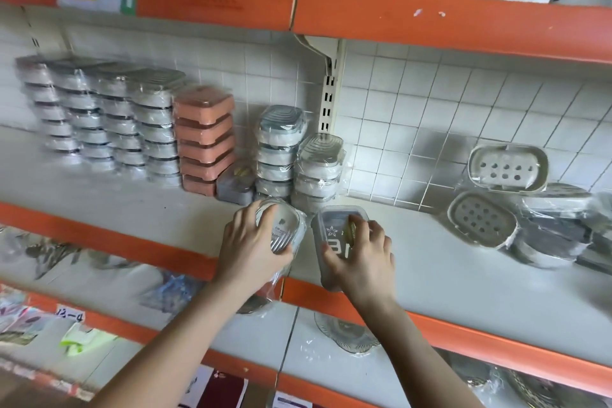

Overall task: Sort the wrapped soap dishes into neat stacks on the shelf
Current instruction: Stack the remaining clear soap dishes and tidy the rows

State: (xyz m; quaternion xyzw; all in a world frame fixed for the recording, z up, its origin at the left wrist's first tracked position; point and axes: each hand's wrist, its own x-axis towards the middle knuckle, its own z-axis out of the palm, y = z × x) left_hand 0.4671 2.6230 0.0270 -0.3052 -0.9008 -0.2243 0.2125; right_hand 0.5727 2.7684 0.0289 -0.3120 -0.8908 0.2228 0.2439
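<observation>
My left hand (246,245) grips a wrapped oval soap dish (284,228) at the shelf's (447,275) front edge. Beside it my right hand (362,253) holds a wrapped grey rectangular soap dish (331,230) with a flower logo. Behind them stand two stacks of white-and-grey wrapped dishes (281,152), a stack of pink dishes (205,146), and rows of white stacks (106,116) to the left. A single dark grey dish (233,187) lies by the pink stack.
A loose heap of beige perforated dishes (506,169) and dark wrapped dishes (556,228) lies at the right of the shelf. An upright bracket (329,93) divides the tiled back wall. Packaged goods fill the lower shelves (347,334).
</observation>
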